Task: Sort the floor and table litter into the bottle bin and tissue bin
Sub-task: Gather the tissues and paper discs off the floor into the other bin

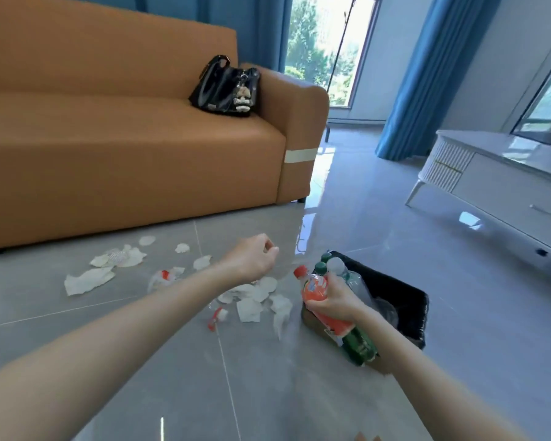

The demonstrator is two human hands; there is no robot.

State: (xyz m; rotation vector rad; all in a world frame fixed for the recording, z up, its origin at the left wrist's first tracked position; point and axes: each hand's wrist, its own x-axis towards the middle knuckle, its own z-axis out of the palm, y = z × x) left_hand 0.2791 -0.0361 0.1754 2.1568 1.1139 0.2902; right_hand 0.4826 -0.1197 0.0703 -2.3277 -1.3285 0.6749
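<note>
My right hand (333, 300) grips a bundle of plastic bottles over the near edge of a black-lined bin (404, 300): an orange-labelled bottle (315, 289) with a red cap, green bottles (361, 345) and a clear one (355, 280). My left hand (255, 257) hovers above the floor with its fingers loosely curled and nothing in it. White crumpled tissues (252, 300) lie below and just right of it. More tissues (88, 280) are scattered toward the sofa. Two crushed clear bottles with red labels (164, 276) (218, 315) lie among them.
An orange sofa (124, 148) stands behind the litter with a black handbag (226, 87) on its seat. A white TV cabinet (497, 183) runs along the right. Blue curtains (427, 74) frame a window. The grey tiled floor (268, 377) is glossy.
</note>
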